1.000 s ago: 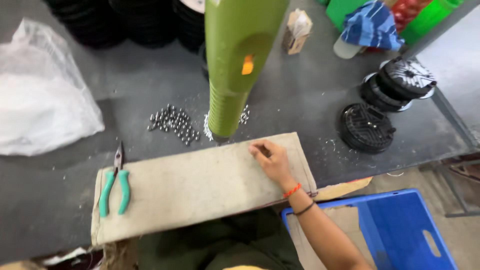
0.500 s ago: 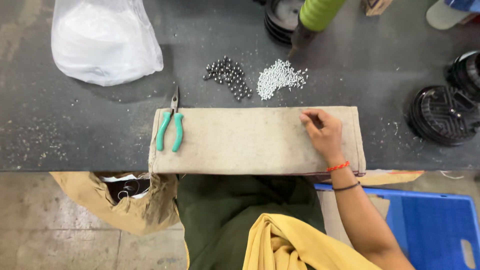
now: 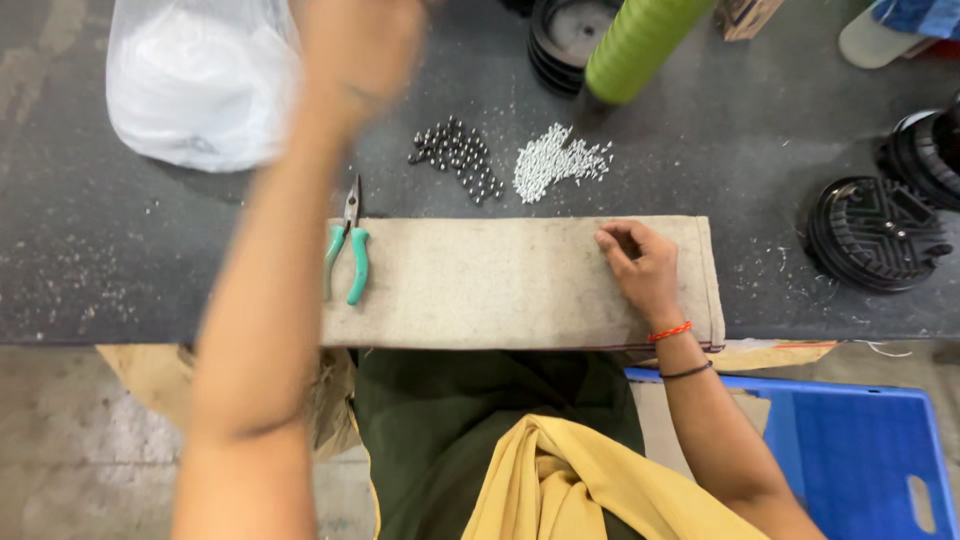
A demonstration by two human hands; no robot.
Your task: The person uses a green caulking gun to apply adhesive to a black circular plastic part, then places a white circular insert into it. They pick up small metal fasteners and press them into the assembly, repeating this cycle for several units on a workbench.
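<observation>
1. Felt pad, a beige rectangle with its long axis running left to right, lies along the near edge of the dark table. The right hand rests on its right end, fingers curled loosely inward; whether they pinch anything small cannot be told.
2. The left hand is raised far above the table's left side, blurred, so its grip cannot be told. It hangs near a white plastic bag.
3. Green-handled pliers lie on the pad's left end, jaws pointing far.
4. Just beyond the pad sit dark steel balls and, to their right, small white pins, nearer the right hand.
5. Farther out: a green cone, black round housings at right, and a blue crate near right.
</observation>
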